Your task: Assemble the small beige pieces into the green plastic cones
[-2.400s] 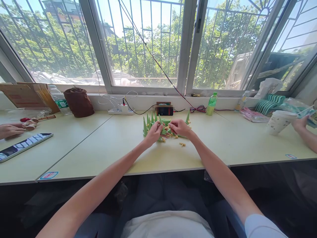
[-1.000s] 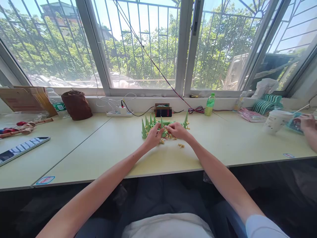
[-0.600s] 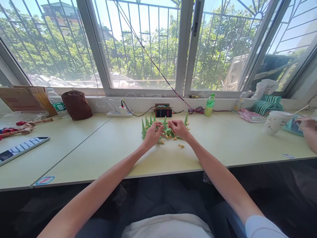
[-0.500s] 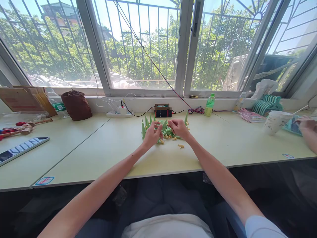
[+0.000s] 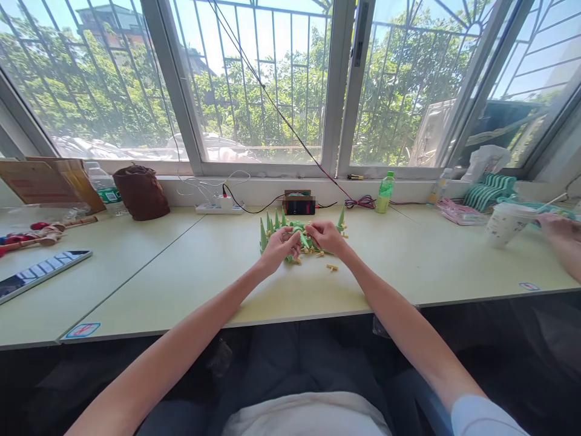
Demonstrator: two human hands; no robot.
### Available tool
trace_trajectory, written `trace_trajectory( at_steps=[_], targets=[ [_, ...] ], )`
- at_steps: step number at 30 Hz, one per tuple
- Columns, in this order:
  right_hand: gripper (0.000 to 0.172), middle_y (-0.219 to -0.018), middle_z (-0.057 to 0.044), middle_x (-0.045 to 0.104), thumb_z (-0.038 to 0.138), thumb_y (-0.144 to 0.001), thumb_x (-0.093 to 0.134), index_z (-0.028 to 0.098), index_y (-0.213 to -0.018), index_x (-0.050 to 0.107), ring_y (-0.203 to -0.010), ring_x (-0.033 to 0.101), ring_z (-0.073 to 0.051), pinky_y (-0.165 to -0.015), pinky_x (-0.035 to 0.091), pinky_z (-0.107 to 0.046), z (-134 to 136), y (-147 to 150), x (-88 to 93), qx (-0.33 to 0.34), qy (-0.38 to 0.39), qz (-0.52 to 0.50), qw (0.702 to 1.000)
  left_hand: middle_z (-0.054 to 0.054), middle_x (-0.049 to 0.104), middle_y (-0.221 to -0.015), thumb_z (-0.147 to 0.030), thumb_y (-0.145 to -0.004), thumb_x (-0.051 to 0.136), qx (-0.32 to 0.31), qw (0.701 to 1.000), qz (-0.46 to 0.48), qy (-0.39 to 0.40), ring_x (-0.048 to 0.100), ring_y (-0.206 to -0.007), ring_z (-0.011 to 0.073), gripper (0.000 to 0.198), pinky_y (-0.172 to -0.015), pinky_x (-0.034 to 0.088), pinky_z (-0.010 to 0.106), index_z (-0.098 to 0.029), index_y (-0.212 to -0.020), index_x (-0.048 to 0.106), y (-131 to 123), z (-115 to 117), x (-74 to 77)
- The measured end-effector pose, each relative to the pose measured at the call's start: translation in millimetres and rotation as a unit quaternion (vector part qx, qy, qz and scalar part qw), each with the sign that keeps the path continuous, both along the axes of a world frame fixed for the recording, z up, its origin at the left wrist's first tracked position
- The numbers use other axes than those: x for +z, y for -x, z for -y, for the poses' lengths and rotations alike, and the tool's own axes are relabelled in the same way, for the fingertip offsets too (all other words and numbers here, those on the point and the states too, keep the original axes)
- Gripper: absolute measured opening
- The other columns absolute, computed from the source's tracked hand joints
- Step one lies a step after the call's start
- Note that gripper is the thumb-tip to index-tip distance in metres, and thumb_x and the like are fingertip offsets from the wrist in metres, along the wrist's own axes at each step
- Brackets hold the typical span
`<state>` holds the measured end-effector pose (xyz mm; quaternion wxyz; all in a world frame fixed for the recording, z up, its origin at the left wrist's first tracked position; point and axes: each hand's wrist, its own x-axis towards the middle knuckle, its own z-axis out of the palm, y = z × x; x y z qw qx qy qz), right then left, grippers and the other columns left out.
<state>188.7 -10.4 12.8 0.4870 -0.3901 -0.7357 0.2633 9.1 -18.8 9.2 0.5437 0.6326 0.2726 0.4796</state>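
We see both forearms reaching out over the pale table (image 5: 190, 284) toward twelve o'clock, where the hands meet. The left hand (image 5: 276, 245) has its fingers curled closed around a green cone (image 5: 303, 240), and the right hand (image 5: 325, 235) pinches the same cone from the other side with fingertips drawn together; the two hands are almost touching. Just beyond and around them lies the cone pile (image 5: 290, 230), some green cones standing upright on the table at eleven o'clock of the hands, one more standing cone (image 5: 341, 216) at one o'clock. Small tan pegs (image 5: 333, 267) lie scattered on the table just nearer than the right hand, at five o'clock from it. Farther out, against the window sill at twelve o'clock, sits a small dark box (image 5: 299, 204), with a white power strip (image 5: 219, 208) at eleven o'clock and a green bottle (image 5: 385, 192) at one o'clock. Far off at ten o'clock are a brown pouch (image 5: 141, 192) and a tablet (image 5: 40, 272); at two o'clock a paper cup (image 5: 505, 223) stands beside another person's hand (image 5: 557, 227).
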Motion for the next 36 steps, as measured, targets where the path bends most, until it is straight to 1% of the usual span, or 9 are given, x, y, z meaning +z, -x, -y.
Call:
trace_trajectory(
  at_steps=[5,15,18,20,24,27,30,34,36],
  targets=[
    [0.047,-0.043,0.005,0.038,0.059,-0.084,0.053,0.019,-0.061,0.048,-0.037,0.034,-0.009,-0.038,0.028,-0.024,1,-1,0.1,0.014,0.042,-0.012,0.999,-0.003,0.055,-0.066,-0.048,-0.075,0.073,0.023,0.995,-0.044,-0.084,0.057,-0.049,0.0113,0.04,-0.041,0.046,0.023,-0.017,-0.094,0.055,0,-1,-3.5],
    [0.04,-0.047,0.005,0.035,0.046,-0.084,0.057,0.019,-0.057,0.044,-0.036,0.029,-0.006,-0.035,0.023,-0.022,1,-4,1.4,0.061,0.127,-0.039,0.989,-0.001,0.055,-0.069,-0.045,-0.082,0.064,0.081,0.973,-0.109,-0.188,0.057,-0.049,0.0126,0.032,-0.041,0.045,0.024,-0.022,-0.103,0.056,1,-2,-11.4],
    [0.042,-0.046,0.005,0.035,0.047,-0.083,0.058,0.019,-0.056,0.043,-0.036,0.029,-0.006,-0.034,0.023,-0.022,1,-4,1.7,0.064,0.135,-0.042,0.988,-0.002,0.054,-0.066,-0.043,-0.085,0.061,0.09,0.961,-0.135,-0.222,0.056,-0.049,0.0118,0.029,-0.043,0.046,0.023,-0.022,-0.104,0.055,1,0,-10.3],
    [0.044,-0.047,0.005,0.036,0.05,-0.082,0.059,0.018,-0.057,0.044,-0.036,0.029,-0.005,-0.034,0.023,-0.022,1,-2,2.0,0.063,0.13,-0.054,0.988,-0.002,0.054,-0.07,-0.043,-0.085,0.061,0.098,0.96,-0.133,-0.228,0.057,-0.049,0.0113,0.03,-0.043,0.046,0.022,-0.022,-0.105,0.052,1,1,-8.1],
    [0.048,-0.048,0.005,0.038,0.057,-0.08,0.061,0.017,-0.058,0.047,-0.035,0.031,-0.005,-0.033,0.022,-0.022,-1,1,1.5,0.067,0.11,-0.1,0.987,-0.003,0.056,-0.075,-0.048,-0.082,0.064,0.112,0.97,-0.101,-0.191,0.059,-0.048,0.0104,0.04,-0.04,0.043,0.019,-0.023,-0.106,0.044,-3,3,-3.0],
    [0.048,-0.045,0.007,0.033,0.06,-0.079,0.061,0.017,-0.061,0.05,-0.034,0.03,-0.006,-0.033,0.022,-0.022,-2,2,1.4,0.065,0.093,-0.133,0.985,-0.005,0.054,-0.07,-0.053,-0.084,0.059,0.124,0.977,-0.073,-0.159,0.056,-0.043,0.009,0.04,-0.038,0.04,0.018,-0.023,-0.103,0.041,-4,3,-1.0],
    [0.046,-0.044,0.008,0.034,0.06,-0.079,0.062,0.017,-0.064,0.052,-0.035,0.03,-0.006,-0.034,0.024,-0.022,-2,2,2.8,0.068,0.076,-0.163,0.981,-0.005,0.054,-0.064,-0.058,-0.085,0.056,0.123,0.984,-0.045,-0.122,0.052,-0.039,0.0083,0.04,-0.034,0.035,0.018,-0.021,-0.094,0.044,-3,1,0.4],
    [0.044,-0.048,0.006,0.042,0.059,-0.079,0.063,0.016,-0.068,0.055,-0.037,0.035,-0.006,-0.036,0.025,-0.022,0,1,3.6,0.081,0.064,-0.16,0.982,0.001,0.053,-0.057,-0.069,-0.084,0.047,0.054,0.998,-0.04,-0.01,0.051,-0.037,0.0106,0.056,-0.031,0.033,0.022,-0.015,-0.07,0.052,-1,1,4.0],
    [0.044,-0.048,0.006,0.044,0.058,-0.08,0.062,0.016,-0.071,0.057,-0.037,0.036,-0.006,-0.036,0.025,-0.022,-1,1,2.5,0.091,0.061,-0.141,0.984,0.004,0.055,-0.057,-0.072,-0.083,0.045,0.012,0.998,-0.039,0.045,0.051,-0.038,0.0115,0.063,-0.031,0.033,0.023,-0.013,-0.065,0.056,-1,2,5.9]
  ],
)
